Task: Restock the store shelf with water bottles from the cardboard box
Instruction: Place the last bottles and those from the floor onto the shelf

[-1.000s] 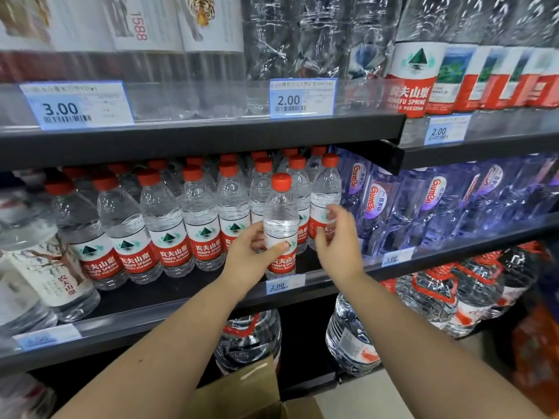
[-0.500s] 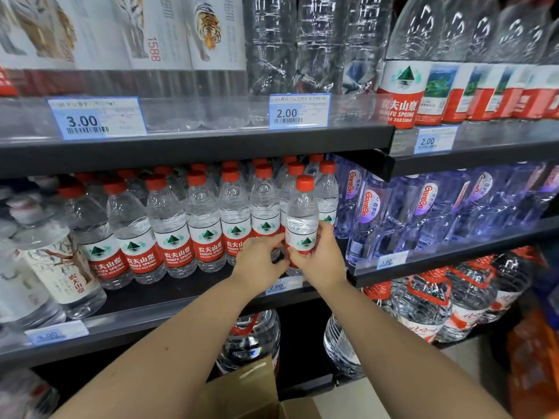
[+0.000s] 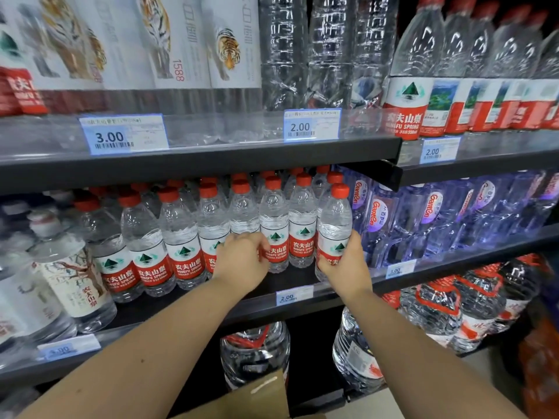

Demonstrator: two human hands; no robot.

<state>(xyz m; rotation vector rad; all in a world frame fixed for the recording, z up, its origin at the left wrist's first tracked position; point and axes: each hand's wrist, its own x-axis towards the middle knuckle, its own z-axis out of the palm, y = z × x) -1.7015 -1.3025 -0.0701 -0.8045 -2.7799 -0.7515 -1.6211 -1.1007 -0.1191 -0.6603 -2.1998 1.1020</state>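
Two bare hands reach onto a store shelf stocked with water. The right hand has its fingers and thumb curled round the lower half of a water bottle with a red cap, covering most of its red label. This bottle is upright at the right end of the front row of bottles. It sits a little forward of its neighbours, near the front edge of the shelf. Whether its base touches the shelf is unclear.

The left hand has its fingers bent against the label of a bottle in the middle of that row. Whether they grip it cannot be told.

Between the two hands, a bare dark strip of shelf runs along the front edge, above a price tag reading 2.00. Blue bottles stand just beside the held bottle on its right, leaving no gap there. Close above the red caps hangs the dark edge of the upper shelf.

Large water jugs fill the shelf below. A corner of the cardboard box shows at the bottom of the view, between the forearms.
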